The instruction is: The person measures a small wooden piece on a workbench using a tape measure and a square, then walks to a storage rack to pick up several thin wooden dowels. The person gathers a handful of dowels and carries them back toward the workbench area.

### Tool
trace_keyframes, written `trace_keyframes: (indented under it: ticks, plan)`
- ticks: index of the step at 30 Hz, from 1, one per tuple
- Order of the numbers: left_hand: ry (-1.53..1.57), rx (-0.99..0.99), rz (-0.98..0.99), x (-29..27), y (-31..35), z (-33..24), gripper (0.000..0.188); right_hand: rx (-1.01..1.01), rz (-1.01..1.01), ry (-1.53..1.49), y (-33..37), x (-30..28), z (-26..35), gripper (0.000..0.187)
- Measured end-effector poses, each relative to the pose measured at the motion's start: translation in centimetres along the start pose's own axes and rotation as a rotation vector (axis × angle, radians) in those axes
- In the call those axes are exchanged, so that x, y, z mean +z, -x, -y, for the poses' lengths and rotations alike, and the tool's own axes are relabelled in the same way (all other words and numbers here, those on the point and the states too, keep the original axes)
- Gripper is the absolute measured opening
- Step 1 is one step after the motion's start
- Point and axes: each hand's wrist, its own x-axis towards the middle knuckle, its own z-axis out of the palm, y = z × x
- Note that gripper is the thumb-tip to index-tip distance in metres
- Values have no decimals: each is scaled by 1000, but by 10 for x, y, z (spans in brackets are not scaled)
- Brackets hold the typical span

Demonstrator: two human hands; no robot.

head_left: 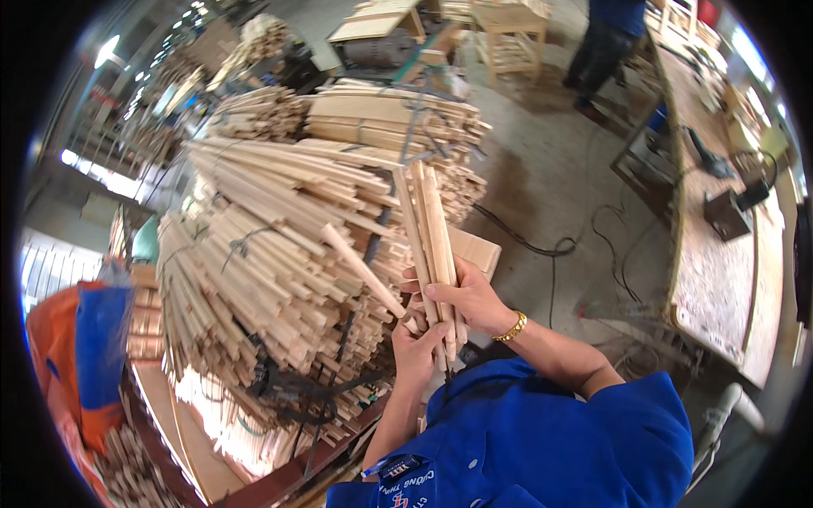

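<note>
Several pale wooden sticks (430, 229) stand in a small bunch in front of my chest, pointing away from me. My right hand (461, 295) wraps round the middle of this bunch from the right, thumb across the front. Lower down, my left hand (417, 345) is closed round a separate wooden stick (364, 273) that slants up to the left, and its fingers also touch the lower ends of the bunch. Left of both hands lies a big pile of tied wooden stick bundles (279, 245).
A long worktable (720, 254) runs down the right side, with a dark metal tool (728, 213) on it. Black cables (555, 250) lie on the floor. Another person (605, 51) stands at the far right. Orange and blue sheeting (93, 356) hangs at the left.
</note>
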Motion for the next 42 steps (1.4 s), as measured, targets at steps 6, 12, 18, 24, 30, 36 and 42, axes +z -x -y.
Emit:
trace_keyframes:
  ticks: [6, 12, 18, 24, 30, 36, 42]
  plan:
    - [-85, 14, -141, 25, -39, 38, 26, -52, -175, 44, 11, -58, 13, 43]
    - [-233, 0, -142, 98, -104, 60, 27, -119, -406, 93, -4, -142, 50, 34]
    - [-431, -83, -123, 189, -195, 85, 23, -77, -510, -197, -20, -242, 128, 27]
    - [-297, -153, 157, 258, -274, 113, 24, -181, -600, -351, -13, -321, 197, 24]
    - [-446, -224, 329, 315, -330, 126, 30, -330, -777, -191, -20, -366, 239, 26]
    - [-480, -162, 337, 332, -387, 134, 35, -314, -867, -40, -50, -397, 275, 23]
    - [-192, -157, 294, 337, -474, 123, 34, -163, -944, 306, -105, -449, 331, 56]
